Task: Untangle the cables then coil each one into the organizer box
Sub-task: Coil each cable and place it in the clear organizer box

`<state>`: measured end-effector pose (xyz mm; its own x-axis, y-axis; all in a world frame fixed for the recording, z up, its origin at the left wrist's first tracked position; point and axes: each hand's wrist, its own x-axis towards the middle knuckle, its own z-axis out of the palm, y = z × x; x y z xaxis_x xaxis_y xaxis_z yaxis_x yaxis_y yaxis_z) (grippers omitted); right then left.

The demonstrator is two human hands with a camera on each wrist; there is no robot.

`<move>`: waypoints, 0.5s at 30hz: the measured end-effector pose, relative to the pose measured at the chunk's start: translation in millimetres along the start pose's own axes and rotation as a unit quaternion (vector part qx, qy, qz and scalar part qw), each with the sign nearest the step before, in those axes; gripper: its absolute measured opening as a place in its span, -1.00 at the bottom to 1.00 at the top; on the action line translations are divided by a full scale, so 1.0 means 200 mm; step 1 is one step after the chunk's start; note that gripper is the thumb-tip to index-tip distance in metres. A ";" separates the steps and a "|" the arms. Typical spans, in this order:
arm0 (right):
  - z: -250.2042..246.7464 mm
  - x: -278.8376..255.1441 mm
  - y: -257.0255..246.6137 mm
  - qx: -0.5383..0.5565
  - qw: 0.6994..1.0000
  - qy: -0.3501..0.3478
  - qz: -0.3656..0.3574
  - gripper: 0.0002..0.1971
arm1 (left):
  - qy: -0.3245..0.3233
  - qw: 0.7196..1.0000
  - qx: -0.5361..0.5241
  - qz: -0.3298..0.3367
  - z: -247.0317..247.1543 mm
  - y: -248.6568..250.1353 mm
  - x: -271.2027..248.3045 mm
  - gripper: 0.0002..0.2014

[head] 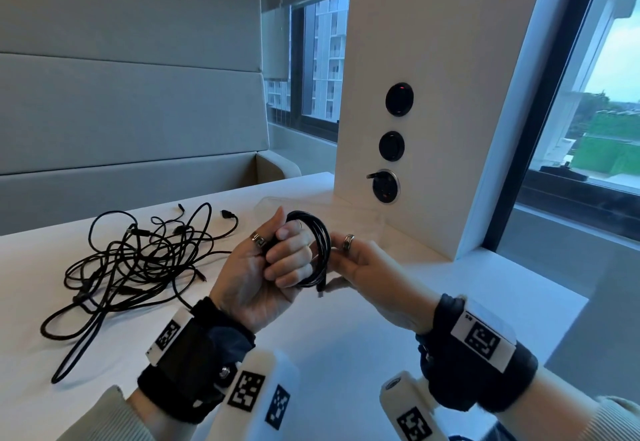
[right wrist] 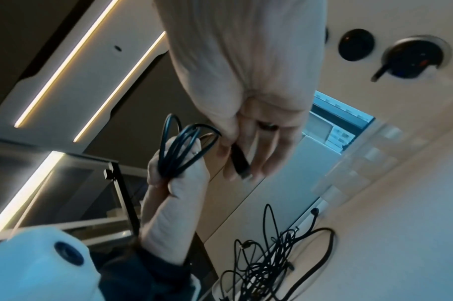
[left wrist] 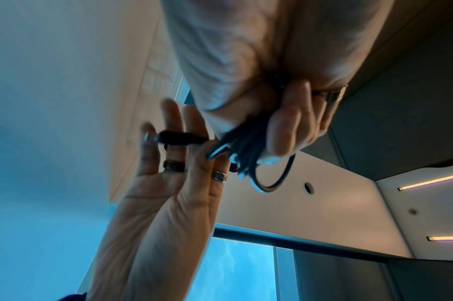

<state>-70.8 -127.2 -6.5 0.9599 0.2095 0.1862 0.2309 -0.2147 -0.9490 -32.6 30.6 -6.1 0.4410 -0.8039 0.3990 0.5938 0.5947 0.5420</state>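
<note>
Here the left hand is clenched around a coiled black cable, held up above the white table. The right hand pinches its loose plug end just beside the coil. It looks light and springy, so the loops probably want gripping across the bundle or they'll spread. The other cables lie in a tangle to the left. A white pillar stands close behind; nearer the body there's bare tabletop. I can't spot any organizer box.
</note>
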 end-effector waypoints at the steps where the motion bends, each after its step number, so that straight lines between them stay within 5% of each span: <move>1: 0.00 0.00 0.01 0.009 1.000 0.006 -0.002 -0.79 | 0.001 1.000 0.008 0.003 0.00 0.00 0.00 -0.62; 4: -0.01 -0.02 0.01 0.110 0.994 -0.008 0.015 -0.81 | 0.081 0.994 0.059 0.036 0.03 -0.01 0.01 -0.63; 7: -0.02 -0.02 0.02 0.180 0.984 -0.002 -0.005 -0.80 | 0.241 0.951 0.162 0.109 0.04 -0.02 0.03 -0.64; 11: -0.02 -0.01 0.05 0.226 0.973 0.033 -0.025 -0.78 | 0.314 0.901 0.266 0.134 0.05 -0.04 0.06 -0.67; 13: -0.02 0.00 0.06 0.250 0.967 0.044 -0.025 -0.78 | 0.352 0.844 0.376 0.148 0.04 -0.06 0.06 -0.67; 15: -0.02 0.02 0.06 0.277 0.959 0.047 -0.021 -0.77 | 0.380 0.759 0.506 0.153 0.02 -0.07 0.05 -0.66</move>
<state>-64.2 -133.1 -16.2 0.9677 0.1150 0.2244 0.1744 0.3377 -0.9250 -38.9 13.0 -7.5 0.9434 -0.1656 0.2875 -0.2665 0.1379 0.9539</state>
